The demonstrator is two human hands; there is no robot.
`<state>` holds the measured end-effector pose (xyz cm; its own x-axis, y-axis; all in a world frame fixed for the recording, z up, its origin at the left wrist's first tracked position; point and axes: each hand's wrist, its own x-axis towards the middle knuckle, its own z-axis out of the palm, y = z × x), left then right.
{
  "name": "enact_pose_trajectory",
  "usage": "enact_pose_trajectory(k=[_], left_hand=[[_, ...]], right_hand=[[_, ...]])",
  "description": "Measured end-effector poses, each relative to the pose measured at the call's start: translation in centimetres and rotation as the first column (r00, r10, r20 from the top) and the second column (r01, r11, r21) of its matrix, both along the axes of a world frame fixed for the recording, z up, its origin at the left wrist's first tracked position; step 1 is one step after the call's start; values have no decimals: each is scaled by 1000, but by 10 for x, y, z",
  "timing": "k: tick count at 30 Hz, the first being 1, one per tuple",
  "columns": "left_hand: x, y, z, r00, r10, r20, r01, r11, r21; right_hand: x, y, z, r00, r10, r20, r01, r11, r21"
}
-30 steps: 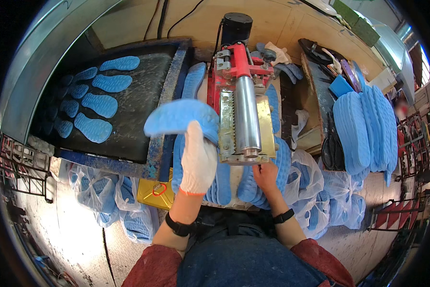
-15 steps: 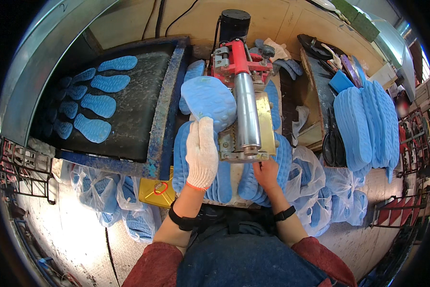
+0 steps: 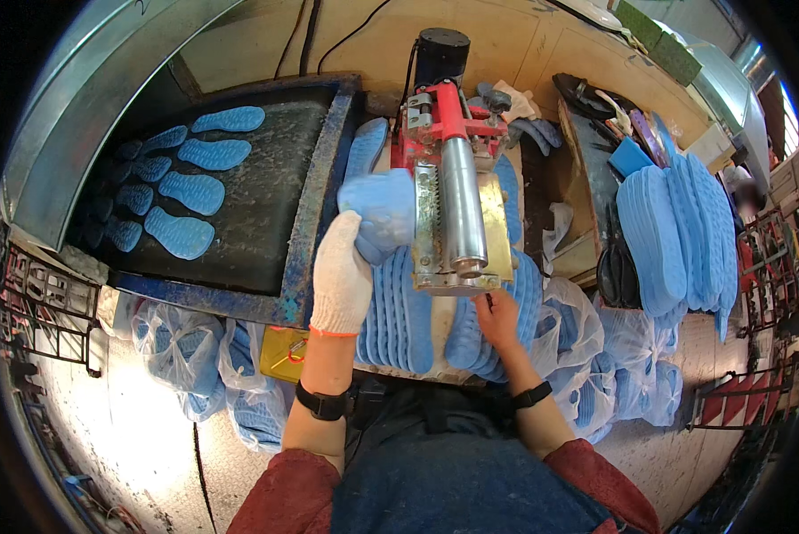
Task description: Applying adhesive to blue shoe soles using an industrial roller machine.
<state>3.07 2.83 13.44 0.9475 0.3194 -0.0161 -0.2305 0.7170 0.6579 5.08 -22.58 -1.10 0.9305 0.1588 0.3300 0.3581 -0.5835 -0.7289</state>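
Workshop: red-and-silver metal machine (image 3: 450, 111) with steel cylinder (image 3: 464, 209); blue textured soles (image 3: 179, 233) on black belt (image 3: 270, 209), in from right edge.

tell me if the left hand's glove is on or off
On: the white glove covers the left hand down to the wrist, where its orange-edged cuff shows.

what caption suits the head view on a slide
Gloved left hand holding a blue sole beside a red machine, bare right hand at its front edge.
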Motion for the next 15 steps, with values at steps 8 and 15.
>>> enact_pose_trajectory(k=[8,15], left_hand=[[-58,38,32,1000,12,-19,-9,984,177],[-93,12,45,938,-325,-122,346,902,257]], right_hand=[[-39,20,76,804,469,-366,-377,877,296],[-60,72,130,479,875,-63,-365,264,893]])
